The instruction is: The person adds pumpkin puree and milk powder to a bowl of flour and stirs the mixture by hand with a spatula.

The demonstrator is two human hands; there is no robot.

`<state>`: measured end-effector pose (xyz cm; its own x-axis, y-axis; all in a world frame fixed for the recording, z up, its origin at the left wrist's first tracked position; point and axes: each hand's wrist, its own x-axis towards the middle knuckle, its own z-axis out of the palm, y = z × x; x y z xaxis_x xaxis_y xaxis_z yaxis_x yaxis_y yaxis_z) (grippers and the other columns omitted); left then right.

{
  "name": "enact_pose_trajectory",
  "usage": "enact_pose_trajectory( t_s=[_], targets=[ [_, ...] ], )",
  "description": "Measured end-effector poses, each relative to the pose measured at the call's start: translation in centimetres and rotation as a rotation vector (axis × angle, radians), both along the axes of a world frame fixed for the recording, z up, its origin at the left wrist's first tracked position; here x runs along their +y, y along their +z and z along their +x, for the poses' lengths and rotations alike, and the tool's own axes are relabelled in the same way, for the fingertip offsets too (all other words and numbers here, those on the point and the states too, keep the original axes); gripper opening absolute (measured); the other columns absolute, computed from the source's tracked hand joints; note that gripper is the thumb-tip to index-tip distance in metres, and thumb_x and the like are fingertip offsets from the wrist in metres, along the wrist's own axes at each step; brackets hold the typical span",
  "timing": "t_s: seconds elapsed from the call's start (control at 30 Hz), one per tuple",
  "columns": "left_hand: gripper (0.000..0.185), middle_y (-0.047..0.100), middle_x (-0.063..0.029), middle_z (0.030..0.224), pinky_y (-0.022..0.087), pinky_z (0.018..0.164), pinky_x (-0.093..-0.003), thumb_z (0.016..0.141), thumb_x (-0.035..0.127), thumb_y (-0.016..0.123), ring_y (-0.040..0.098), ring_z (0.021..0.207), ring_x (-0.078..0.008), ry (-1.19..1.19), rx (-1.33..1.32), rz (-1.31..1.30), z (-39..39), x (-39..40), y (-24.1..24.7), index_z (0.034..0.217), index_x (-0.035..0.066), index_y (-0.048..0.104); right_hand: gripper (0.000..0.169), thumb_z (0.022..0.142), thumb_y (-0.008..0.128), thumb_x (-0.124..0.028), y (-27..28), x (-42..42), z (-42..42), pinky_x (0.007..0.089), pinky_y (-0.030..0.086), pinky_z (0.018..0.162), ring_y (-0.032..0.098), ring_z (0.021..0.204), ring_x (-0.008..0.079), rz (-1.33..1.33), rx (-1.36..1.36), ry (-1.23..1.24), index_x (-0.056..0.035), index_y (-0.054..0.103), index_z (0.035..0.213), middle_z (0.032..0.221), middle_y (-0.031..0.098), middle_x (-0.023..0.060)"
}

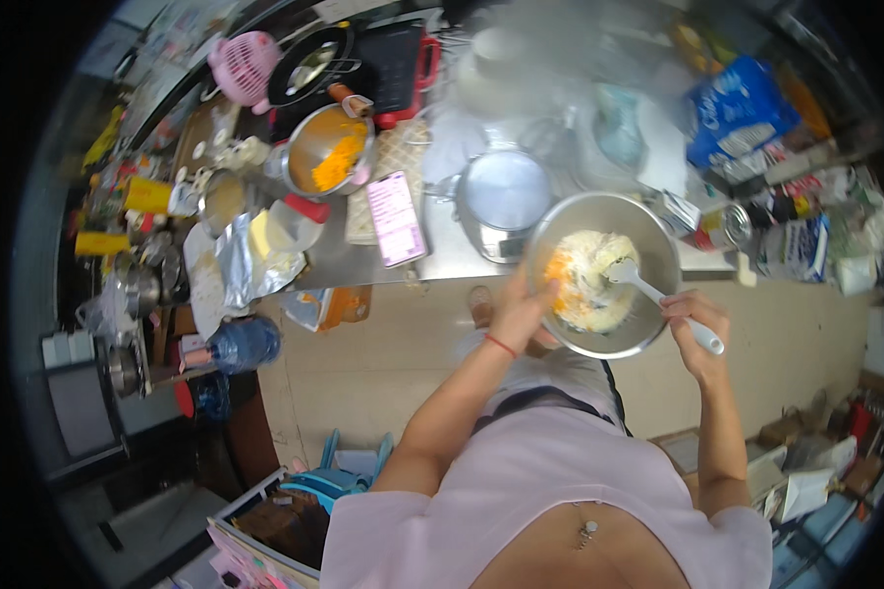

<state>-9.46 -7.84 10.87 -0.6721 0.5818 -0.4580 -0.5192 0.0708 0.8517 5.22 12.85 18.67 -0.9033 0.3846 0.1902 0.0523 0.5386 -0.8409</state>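
My left hand [527, 305] grips the left rim of a stainless steel mixing bowl [656, 221], held over the table's front edge. Inside the bowl lies a pale creamy mixture [593, 247] with orange crumbly bits on its left side. My right hand [696, 331] is closed around the handle of a white spatula [652, 293], whose blade rests in the mixture. Just behind the bowl, a round metal pan or lid [508, 188] stands on a kitchen scale [501, 247]. A smartphone [398, 219] with a lit screen lies further left.
Orange crumbs fill part of a steel pot [302, 158] at the back left, near an induction cooker [394, 62]. Foil [236, 258] with a yellow block lies at the front left. A blue bag [740, 110] and a can [729, 224] are on the right.
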Motion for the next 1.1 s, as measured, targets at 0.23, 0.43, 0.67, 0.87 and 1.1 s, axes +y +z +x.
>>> enact_pose_trajectory(
  t_s=[0.23,0.43,0.67,0.87,1.1],
  targets=[
    [0.070,0.059,-0.0113,0.113,0.052,0.036,-0.0259,0.091,0.017,0.055,0.065,0.066,-0.0153,-0.051,-0.017,0.026,-1.5,0.4,1.4,0.148,0.021,0.015,0.009,0.069,0.055,-0.003,0.6,-2.6,-0.5,0.0333,0.051,0.066,0.064,0.070,0.0290,0.012,-0.061,0.200,0.0012,0.062,0.071,0.078,0.066,0.0160],
    [0.073,0.053,-0.0163,0.126,0.056,0.041,-0.0293,0.087,0.014,0.053,0.067,0.078,-0.0221,-0.095,-0.048,0.052,-2.3,0.1,2.0,0.148,0.025,0.014,0.009,0.073,0.054,-0.003,2.2,1.0,-0.1,0.0357,0.052,0.067,0.063,0.072,0.0244,-0.070,-0.084,0.070,0.0031,0.060,0.070,0.073,0.064,0.0134],
    [0.075,0.039,-0.0144,0.141,0.058,0.044,-0.0328,0.083,0.011,0.052,0.065,0.090,-0.0256,-0.110,-0.030,0.104,-3.9,0.6,2.1,0.148,0.020,0.016,0.014,0.079,0.054,-0.003,-2.3,-5.1,-4.6,0.0403,0.054,0.076,0.061,0.067,0.0212,0.016,0.008,-0.051,0.0037,0.057,0.067,0.068,0.061,0.0118],
    [0.073,0.043,-0.0138,0.134,0.060,0.047,-0.0341,0.084,0.010,0.052,0.064,0.094,-0.0281,-0.123,-0.050,0.116,-4.7,0.7,2.1,0.147,0.020,0.016,0.019,0.081,0.054,-0.010,0.4,-3.1,-1.0,0.0344,0.054,0.068,0.062,0.066,0.0214,-0.158,-0.174,-0.086,0.0036,0.059,0.067,0.066,0.061,0.0121],
    [0.073,0.042,-0.0101,0.134,0.059,0.045,-0.0322,0.084,0.010,0.051,0.065,0.088,-0.0264,-0.149,-0.070,0.118,-5.2,0.9,2.2,0.147,0.022,0.016,0.050,0.092,0.054,-0.043,1.4,-0.9,-3.1,0.0241,0.052,0.053,0.061,0.055,0.0156,-0.191,-0.090,-0.688,0.0041,0.061,0.077,0.064,0.059,0.0102]
  ],
)
